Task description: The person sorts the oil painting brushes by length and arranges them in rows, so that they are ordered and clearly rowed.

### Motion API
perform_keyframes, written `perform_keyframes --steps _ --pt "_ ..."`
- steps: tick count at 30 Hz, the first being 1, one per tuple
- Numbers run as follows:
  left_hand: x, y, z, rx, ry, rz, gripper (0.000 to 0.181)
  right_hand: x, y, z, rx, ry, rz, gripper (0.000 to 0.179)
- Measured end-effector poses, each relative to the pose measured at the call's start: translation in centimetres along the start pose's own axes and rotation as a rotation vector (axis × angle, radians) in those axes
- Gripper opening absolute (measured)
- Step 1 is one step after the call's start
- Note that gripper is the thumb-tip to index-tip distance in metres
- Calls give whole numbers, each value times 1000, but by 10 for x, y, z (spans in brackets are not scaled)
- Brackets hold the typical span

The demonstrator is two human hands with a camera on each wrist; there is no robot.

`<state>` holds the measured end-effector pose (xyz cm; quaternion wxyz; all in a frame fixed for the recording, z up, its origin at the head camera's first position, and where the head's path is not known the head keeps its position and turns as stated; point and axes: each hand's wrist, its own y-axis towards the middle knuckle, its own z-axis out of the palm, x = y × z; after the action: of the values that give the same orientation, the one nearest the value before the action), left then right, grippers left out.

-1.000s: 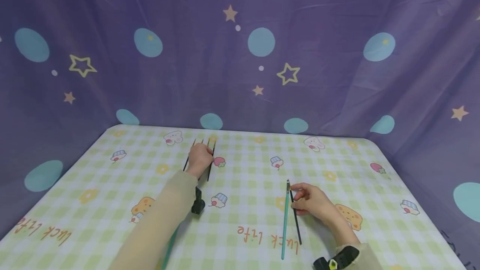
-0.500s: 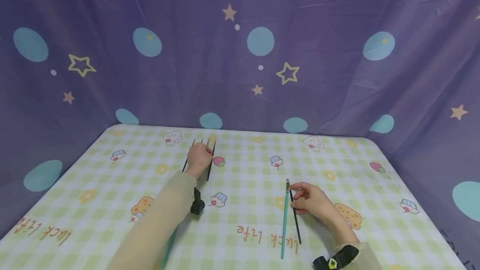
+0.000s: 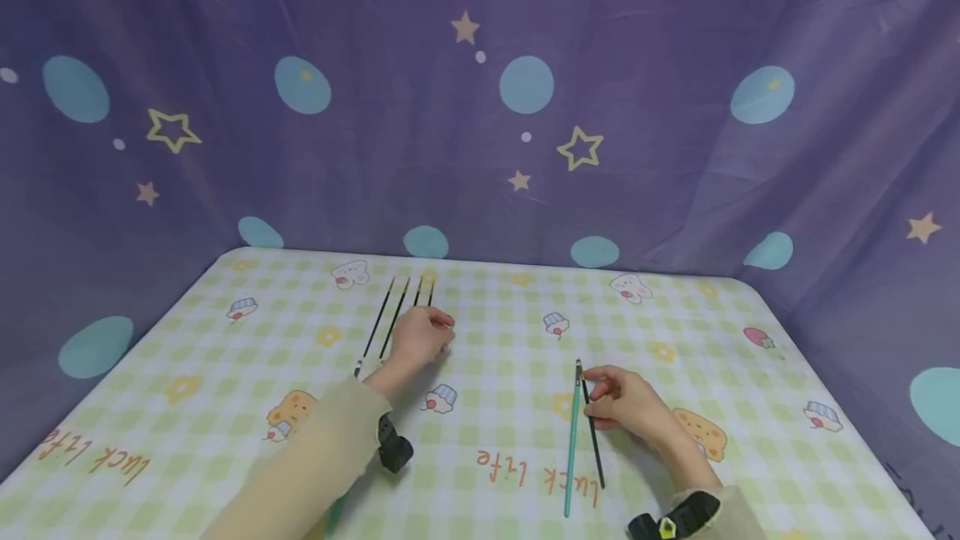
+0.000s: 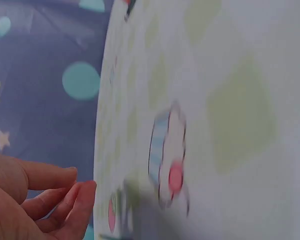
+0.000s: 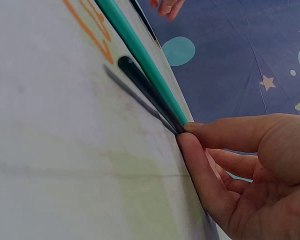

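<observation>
In the head view my right hand [image 3: 626, 402] pinches a thin black paintbrush [image 3: 594, 448] between thumb and forefinger. A longer teal paintbrush [image 3: 572, 457] lies just left of it, their tips nearly meeting. The right wrist view shows the black brush [image 5: 147, 90] at the fingertips, its handle end slightly above the cloth. My left hand [image 3: 422, 336] hovers over the right side of a row of slim black paintbrushes [image 3: 379, 317], partly hiding them. In the left wrist view the fingers of the left hand [image 4: 55, 200] are loosely bent, with nothing between them.
Another teal paintbrush [image 3: 335, 515] lies mostly under the left sleeve. A green-checked tablecloth [image 3: 480, 407] with printed cupcakes and bears covers the table. Behind it hangs a purple curtain [image 3: 390, 148] with stars and blue spots.
My left hand has drawn back and a little right from the row of black brushes, baring more of the left ones. The right hand keeps its hold and has not moved.
</observation>
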<state>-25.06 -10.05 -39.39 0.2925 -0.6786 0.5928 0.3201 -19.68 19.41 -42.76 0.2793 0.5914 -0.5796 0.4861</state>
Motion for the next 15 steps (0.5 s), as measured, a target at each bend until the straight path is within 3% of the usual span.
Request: perform_keyframes --steps 7,15 --pt "-14 -26 25 134 -150 13 17 -1 0 0 -11 4 11 49" --pt "-29 -61 60 277 -256 1 15 0 0 0 -7 10 9 50"
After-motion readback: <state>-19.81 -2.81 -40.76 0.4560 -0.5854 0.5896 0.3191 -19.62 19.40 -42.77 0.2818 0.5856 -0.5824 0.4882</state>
